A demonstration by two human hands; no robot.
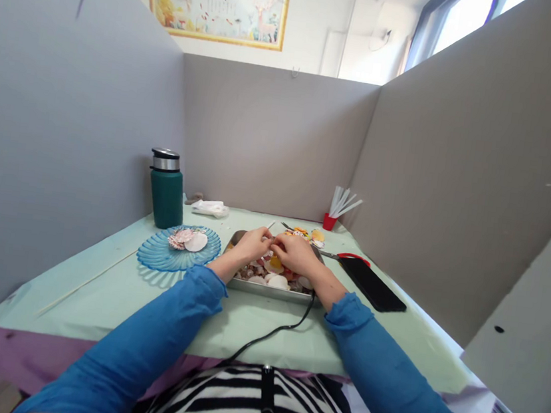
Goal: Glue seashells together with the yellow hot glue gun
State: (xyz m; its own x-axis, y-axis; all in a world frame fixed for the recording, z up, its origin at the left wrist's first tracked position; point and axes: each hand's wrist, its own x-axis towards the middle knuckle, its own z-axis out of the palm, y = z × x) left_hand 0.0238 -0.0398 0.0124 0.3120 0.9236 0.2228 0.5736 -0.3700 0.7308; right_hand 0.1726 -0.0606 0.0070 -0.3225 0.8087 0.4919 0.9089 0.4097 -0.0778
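My left hand (252, 243) and my right hand (296, 252) meet over a metal tray (265, 288) filled with several seashells. Both hands have their fingers pinched together around something small between them, too small to name. The shells in the tray (274, 280) are white, pink and orange. To the left of the tray lies a blue glass plate (158, 260) bearing a few shells (187, 240).
A green thermos (167, 190) stands at the back left. A red cup with white sticks (330, 221) is at the back right. A black phone (371, 284) and red-handled scissors (349, 258) lie right of the tray. Grey partition walls enclose the table.
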